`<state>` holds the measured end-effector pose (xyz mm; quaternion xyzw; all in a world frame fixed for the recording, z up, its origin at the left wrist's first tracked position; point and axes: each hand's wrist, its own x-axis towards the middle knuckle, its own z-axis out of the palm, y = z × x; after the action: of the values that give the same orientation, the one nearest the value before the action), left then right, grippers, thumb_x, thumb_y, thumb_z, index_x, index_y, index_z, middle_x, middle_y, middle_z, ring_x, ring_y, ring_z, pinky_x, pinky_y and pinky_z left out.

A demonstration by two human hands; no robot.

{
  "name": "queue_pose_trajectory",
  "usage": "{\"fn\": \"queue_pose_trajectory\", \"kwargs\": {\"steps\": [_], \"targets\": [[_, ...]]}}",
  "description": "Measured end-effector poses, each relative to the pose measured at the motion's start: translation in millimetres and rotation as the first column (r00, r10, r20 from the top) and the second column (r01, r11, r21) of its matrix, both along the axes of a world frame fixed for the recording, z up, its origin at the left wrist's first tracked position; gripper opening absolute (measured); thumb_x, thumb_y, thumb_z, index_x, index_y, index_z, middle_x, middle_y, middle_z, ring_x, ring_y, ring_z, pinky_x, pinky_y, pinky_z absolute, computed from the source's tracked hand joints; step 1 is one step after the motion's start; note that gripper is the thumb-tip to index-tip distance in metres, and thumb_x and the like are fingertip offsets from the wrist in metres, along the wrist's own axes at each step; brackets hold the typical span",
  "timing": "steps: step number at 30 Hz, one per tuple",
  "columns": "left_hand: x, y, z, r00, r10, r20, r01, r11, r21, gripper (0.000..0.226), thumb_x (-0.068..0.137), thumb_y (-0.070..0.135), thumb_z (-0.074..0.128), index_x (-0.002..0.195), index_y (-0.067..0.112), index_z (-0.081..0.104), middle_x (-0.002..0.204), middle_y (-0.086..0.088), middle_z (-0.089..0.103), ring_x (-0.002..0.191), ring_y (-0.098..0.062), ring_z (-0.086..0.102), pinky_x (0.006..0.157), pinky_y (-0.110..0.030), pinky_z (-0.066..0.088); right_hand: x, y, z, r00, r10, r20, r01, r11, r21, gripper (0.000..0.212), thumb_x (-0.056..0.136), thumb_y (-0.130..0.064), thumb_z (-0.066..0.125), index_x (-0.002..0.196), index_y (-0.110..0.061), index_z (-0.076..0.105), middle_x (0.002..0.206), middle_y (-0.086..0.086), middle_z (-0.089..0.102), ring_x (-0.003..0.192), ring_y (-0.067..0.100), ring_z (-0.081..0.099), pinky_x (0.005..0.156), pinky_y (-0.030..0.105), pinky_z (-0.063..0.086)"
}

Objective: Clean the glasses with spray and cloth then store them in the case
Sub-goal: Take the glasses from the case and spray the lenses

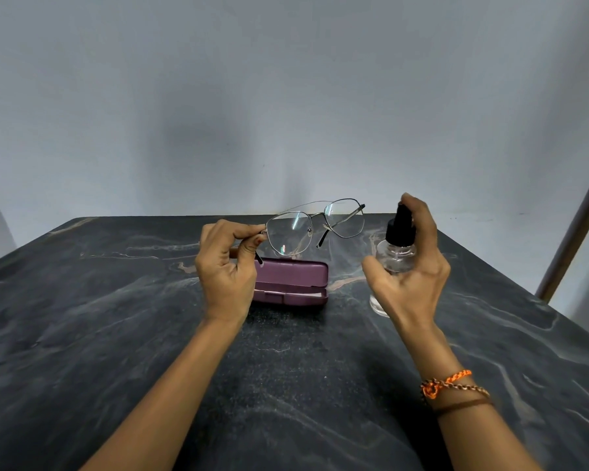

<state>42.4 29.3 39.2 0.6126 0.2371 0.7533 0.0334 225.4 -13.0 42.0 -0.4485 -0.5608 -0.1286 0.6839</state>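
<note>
Here we pinch the glasses (pixel 315 226) at their left hinge with our left hand (pixel 225 270), thumb and forefinger closed on the frame, so the lenses hang in the air just right of that hand, above the table (pixel 82 317). Below the lenses, partly behind the left hand, the purple case (pixel 291 283) lies on the table with its lid open. Further right, our right hand (pixel 410 266) wraps the clear spray bottle (pixel 395 253), held off the table, forefinger curled over the black nozzle, which points toward the glasses. Orange and brown bands (pixel 451 387) circle the right wrist.
</note>
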Motion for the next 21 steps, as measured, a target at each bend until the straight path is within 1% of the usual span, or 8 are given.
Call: {"fn": "queue_pose_trajectory", "kwargs": {"steps": [2,5,8,11,14,17,19,21], "targets": [[-0.4,0.7,-0.3,1.000,0.004,-0.001,-0.004,1.000,-0.003,0.016,0.079,0.006,0.060,0.087,0.020,0.058,0.081,0.035,0.058,0.075,-0.036,0.053,0.060,-0.026,0.050,-2.3,-0.9,-1.3,0.999,0.023,0.032,-0.022,1.000,-0.009,0.075,0.057,-0.004,0.059,0.125,-0.030,0.039,0.095,0.005,0.065,0.063,0.006,0.051,0.056,0.004,0.038],[-1.3,1.6,-0.9,1.000,0.005,-0.008,-0.005,1.000,-0.007,0.015,0.080,0.006,0.062,0.089,0.018,0.059,0.080,0.032,0.059,0.076,-0.029,0.052,0.061,-0.022,0.050,-11.9,-2.6,-2.0,0.994,0.072,0.082,-0.069,0.997,-0.038,0.074,0.059,-0.004,0.057,0.125,-0.033,0.037,0.103,0.016,0.068,0.070,0.022,0.064,0.060,0.016,0.047],[-1.0,0.6,-0.2,1.000,0.020,-0.024,-0.020,1.000,0.013,0.009,0.080,0.017,0.059,0.088,0.016,0.060,0.073,0.025,0.056,0.076,-0.014,0.049,0.058,-0.037,0.050,-23.6,-4.3,-4.0,0.981,0.098,0.170,-0.091,0.995,-0.046,0.075,0.058,-0.002,0.057,0.124,-0.031,0.039,0.090,0.009,0.068,0.052,0.020,0.056,0.048,0.021,0.047],[-0.4,0.1,0.3,0.999,0.029,-0.039,-0.028,0.999,0.025,0.010,0.079,0.014,0.060,0.089,0.014,0.060,0.077,0.017,0.053,0.076,-0.011,0.048,0.056,-0.043,0.049,-29.7,-5.2,-4.2,0.980,0.114,0.165,-0.112,0.993,-0.023,0.076,0.057,0.001,0.060,0.123,-0.030,0.041,0.082,-0.007,0.062,0.049,0.024,0.056,0.046,0.028,0.048],[-0.5,1.3,-0.6,0.999,0.030,-0.039,-0.030,0.999,0.012,0.010,0.079,0.017,0.058,0.088,0.015,0.060,0.077,0.018,0.053,0.078,0.000,0.047,0.059,-0.034,0.048,-30.6,-6.8,-0.8,0.978,0.087,0.187,-0.091,0.996,0.014,0.074,0.057,0.001,0.061,0.122,-0.029,0.043,0.093,-0.018,0.057,0.053,0.020,0.057,0.050,0.020,0.048],[-0.4,1.0,-0.7,0.998,0.030,-0.048,-0.031,1.000,-0.001,0.010,0.079,0.017,0.058,0.087,0.014,0.061,0.076,0.014,0.053,0.079,0.006,0.046,0.060,-0.021,0.045,-29.9,-7.4,0.7,0.976,0.088,0.199,-0.092,0.996,0.013,0.069,0.057,0.000,0.062,0.118,-0.027,0.045,0.090,-0.010,0.061,0.054,0.020,0.059,0.053,0.014,0.047],[-0.5,-0.1,-0.7,0.997,0.038,-0.061,-0.039,0.999,-0.010,0.010,0.079,0.015,0.060,0.087,0.011,0.063,0.076,0.009,0.054,0.080,0.007,0.046,0.061,-0.018,0.045,-29.8,-7.2,1.6,0.979,0.094,0.178,-0.095,0.995,-0.003,0.067,0.057,-0.001,0.063,0.116,-0.027,0.046,0.088,-0.010,0.061,0.057,0.012,0.057,0.057,0.009,0.045],[-0.9,-0.5,-1.0,0.997,0.046,-0.064,-0.048,0.999,-0.020,0.008,0.078,0.011,0.064,0.085,0.008,0.064,0.075,0.007,0.055,0.080,0.007,0.046,0.060,-0.020,0.044,-30.0,-7.5,1.1,0.976,0.071,0.206,-0.073,0.997,0.001,0.066,0.055,-0.001,0.063,0.114,-0.025,0.046,0.085,-0.011,0.059,0.056,0.006,0.054,0.055,0.008,0.043]]}}
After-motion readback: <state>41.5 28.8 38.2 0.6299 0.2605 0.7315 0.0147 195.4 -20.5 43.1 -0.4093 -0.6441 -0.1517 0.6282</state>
